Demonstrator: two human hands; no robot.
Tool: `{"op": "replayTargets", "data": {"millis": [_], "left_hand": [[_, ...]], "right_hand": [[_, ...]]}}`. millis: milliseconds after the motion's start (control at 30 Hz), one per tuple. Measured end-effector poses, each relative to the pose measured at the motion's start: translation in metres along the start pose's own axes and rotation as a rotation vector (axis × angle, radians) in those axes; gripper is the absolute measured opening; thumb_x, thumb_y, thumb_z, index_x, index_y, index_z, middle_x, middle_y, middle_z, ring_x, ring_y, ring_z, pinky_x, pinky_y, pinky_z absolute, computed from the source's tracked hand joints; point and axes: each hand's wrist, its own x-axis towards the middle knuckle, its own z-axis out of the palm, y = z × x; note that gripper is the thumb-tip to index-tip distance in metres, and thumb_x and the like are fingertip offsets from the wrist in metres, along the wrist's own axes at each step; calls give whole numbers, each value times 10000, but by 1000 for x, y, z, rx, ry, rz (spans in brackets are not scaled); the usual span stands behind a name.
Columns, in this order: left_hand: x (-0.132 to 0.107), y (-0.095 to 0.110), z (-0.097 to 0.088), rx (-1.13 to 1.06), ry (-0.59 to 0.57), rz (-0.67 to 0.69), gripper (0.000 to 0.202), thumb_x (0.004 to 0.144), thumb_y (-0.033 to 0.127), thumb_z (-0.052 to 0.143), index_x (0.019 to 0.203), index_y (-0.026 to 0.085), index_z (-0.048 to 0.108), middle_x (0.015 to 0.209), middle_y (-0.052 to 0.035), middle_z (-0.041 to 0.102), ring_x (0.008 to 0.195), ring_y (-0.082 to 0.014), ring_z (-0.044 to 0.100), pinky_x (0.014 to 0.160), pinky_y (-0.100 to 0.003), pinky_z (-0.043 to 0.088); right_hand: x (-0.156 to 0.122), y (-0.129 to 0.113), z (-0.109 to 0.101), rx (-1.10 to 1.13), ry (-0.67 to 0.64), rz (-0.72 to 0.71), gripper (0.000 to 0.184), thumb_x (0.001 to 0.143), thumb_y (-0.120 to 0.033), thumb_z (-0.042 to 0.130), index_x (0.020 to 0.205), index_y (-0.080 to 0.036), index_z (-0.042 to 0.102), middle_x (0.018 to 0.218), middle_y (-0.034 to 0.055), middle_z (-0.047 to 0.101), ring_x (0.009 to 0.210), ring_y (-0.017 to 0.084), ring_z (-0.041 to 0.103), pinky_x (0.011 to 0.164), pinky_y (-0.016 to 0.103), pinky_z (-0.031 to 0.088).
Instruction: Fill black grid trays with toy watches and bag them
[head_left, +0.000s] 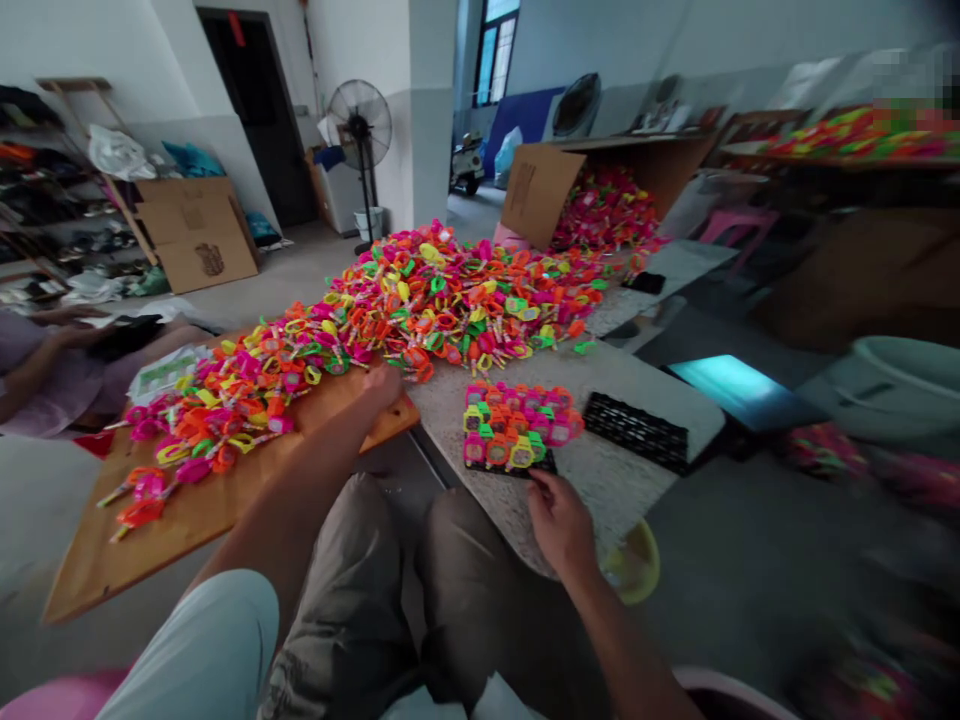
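My left hand [384, 384] reaches to the near edge of a big heap of toy watches [442, 300] in pink, orange, yellow and green. Its fingers are blurred against the heap, so whether they hold a watch cannot be made out. With bent fingers, my right hand [561, 522] pinches the near right corner of a black rack [546, 466]. Rows of bright toy watches [517, 425] stand packed on this rack, faces toward me. Just right of it, a second black slotted rack [636, 430] lies on the grey tabletop [600, 490] with no watches on it.
A wooden board [247, 490] carries part of the heap on the left. Behind lies a tipped carton [540, 195] full of more pink pieces. A lit screen [739, 388] is at the right, and a yellow basin [637, 565] sits below the table edge. Someone sits at the far left.
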Motion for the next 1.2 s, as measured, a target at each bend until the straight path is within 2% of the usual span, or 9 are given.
{"op": "replayTargets", "data": {"millis": [133,233,300,433,533,633,800,1000,1200], "left_hand": [[-1,13,-5,-2,13,5,246,923,254,549,1022,106,718,967,-142,754,954,-257,670,848,-349,518],[-24,25,-5,-32,66,77,289,973,263,479,1126,138,690,1034,-105,752,935,-212,672,858,-310,526],[-53,37,-2,-117,144,163,308,1002,290,443,1159,160,673,1095,-88,740,939,-191,675,867,-291,535],[-129,71,9,-447,318,468,262,999,380,514,1077,200,687,973,-50,734,844,-174,682,797,-289,572],[-178,101,20,-514,268,712,226,1013,358,525,1119,233,680,1039,-59,732,954,-180,694,871,-311,581],[-204,123,35,-476,178,848,246,1034,313,487,1197,243,657,1096,-71,727,1006,-179,699,892,-315,589],[-208,133,51,-348,203,881,239,1026,277,475,1146,243,680,1044,-68,733,950,-188,702,853,-331,603],[-174,143,27,-196,407,898,232,989,261,527,1161,231,678,1177,-92,688,1149,-245,619,1029,-447,522],[-144,162,35,-33,380,886,441,939,329,619,1368,233,577,1479,-105,536,1422,-315,419,1190,-537,366]], "right_hand": [[-2,-1,-2,53,23,10,355,934,-421,487,1077,-179,704,1010,120,726,848,231,669,822,382,545],[-5,-2,-2,128,52,58,350,944,-429,491,1067,-185,709,1016,111,736,853,229,677,821,381,550],[-10,-9,-2,200,43,83,352,948,-452,509,1072,-193,713,1021,102,741,874,230,685,824,374,555],[-22,-41,-10,403,-69,104,405,947,-499,550,1166,-197,708,984,88,748,822,217,691,734,331,568],[-27,-67,-21,503,-136,105,456,954,-517,546,1229,-186,696,906,72,743,735,203,676,665,311,554],[-28,-76,-30,484,-125,100,453,951,-521,552,1206,-179,708,887,69,745,762,215,683,696,316,550],[-20,-49,-38,393,-106,135,439,943,-514,549,1168,-179,722,721,29,706,679,201,656,656,297,518],[14,-7,-29,391,-65,368,391,877,-444,571,1070,-132,704,557,-17,606,506,177,582,518,267,437],[27,-1,-6,191,-183,225,261,932,-366,512,936,-171,686,674,20,670,586,166,620,572,248,416]]}}
